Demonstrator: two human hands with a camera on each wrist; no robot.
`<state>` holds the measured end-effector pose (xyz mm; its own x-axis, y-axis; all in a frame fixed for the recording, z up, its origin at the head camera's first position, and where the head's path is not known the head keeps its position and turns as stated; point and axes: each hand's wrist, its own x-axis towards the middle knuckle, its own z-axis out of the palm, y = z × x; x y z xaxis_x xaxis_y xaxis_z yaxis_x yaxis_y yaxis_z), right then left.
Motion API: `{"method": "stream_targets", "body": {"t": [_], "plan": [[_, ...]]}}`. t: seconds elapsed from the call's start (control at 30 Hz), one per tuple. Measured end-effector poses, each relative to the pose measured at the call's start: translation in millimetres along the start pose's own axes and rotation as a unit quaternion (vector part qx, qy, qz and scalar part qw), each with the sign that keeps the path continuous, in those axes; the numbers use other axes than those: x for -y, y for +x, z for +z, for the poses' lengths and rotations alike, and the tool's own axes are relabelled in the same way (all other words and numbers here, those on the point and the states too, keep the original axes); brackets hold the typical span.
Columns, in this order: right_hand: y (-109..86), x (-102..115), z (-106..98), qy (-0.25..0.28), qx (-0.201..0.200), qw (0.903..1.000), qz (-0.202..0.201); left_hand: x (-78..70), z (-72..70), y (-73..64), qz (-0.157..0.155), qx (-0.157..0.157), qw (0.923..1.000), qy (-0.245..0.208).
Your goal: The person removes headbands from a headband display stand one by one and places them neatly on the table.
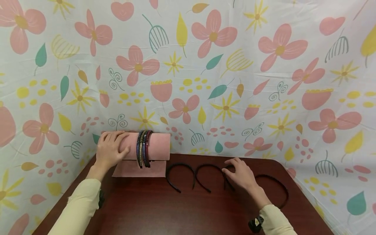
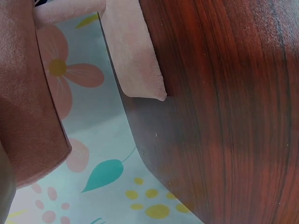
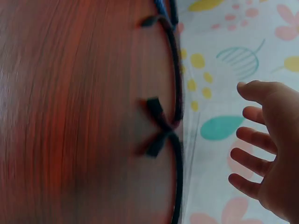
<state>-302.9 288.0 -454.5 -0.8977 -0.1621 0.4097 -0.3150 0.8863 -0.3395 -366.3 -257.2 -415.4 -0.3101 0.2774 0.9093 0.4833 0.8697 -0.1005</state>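
Observation:
At the table's left stands a pink padded headband holder (image 1: 160, 147), a horizontal roll above a flat base. My left hand (image 1: 111, 148) grips the roll's left end, fingers over its top and thumb on its front. Several shiny headbands (image 1: 143, 147) in blue, gold and red tones hang round the roll's middle. My right hand (image 1: 242, 173), fingers loosely bent and apart, hovers over a black headband (image 1: 230, 184) that it partly hides. Nothing shows between these fingers in the right wrist view. Left of it lie two more dark headbands (image 1: 180, 164) (image 1: 209, 165).
Another black headband (image 1: 286, 189) lies right of my right hand, partly behind the forearm. The dark red wooden table (image 1: 176, 215) ends at the back against a flower-print cloth (image 1: 188, 81). A black wrist device (image 1: 255, 225) sits at my right cuff.

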Motion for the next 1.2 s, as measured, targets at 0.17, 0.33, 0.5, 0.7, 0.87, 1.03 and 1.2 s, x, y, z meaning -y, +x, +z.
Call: {"method": "stream_targets", "body": {"t": [0.17,0.33,0.5,0.7,0.87,1.03,1.2], "plan": [[6.2,17,5,0.006,-0.01,0.9999,-0.012,-0.1,0.0,-0.4,-0.001,0.001,1.0,-0.001],[13.9,32,7,0.013,-0.015,0.9996,-0.019,-0.8,0.3,0.1,0.0,-0.002,1.0,0.0],[18.2,50,6,0.017,-0.028,0.9982,-0.05,-0.5,0.2,-0.6,0.0,-0.002,1.0,0.005],[21.8,71,5,0.018,-0.03,0.996,-0.083,0.1,0.0,-0.6,0.0,-0.002,1.0,0.003],[27.5,91,4,0.029,-0.032,0.993,-0.11,-0.1,0.2,-1.1,-0.001,-0.005,1.0,-0.002],[33.8,106,3,0.029,-0.039,0.9903,-0.13,-0.2,0.2,-0.6,0.002,-0.006,1.0,-0.001],[42.3,122,1,0.027,-0.028,0.9893,-0.141,-0.5,0.0,-0.2,0.001,-0.008,1.0,-0.001]]}}
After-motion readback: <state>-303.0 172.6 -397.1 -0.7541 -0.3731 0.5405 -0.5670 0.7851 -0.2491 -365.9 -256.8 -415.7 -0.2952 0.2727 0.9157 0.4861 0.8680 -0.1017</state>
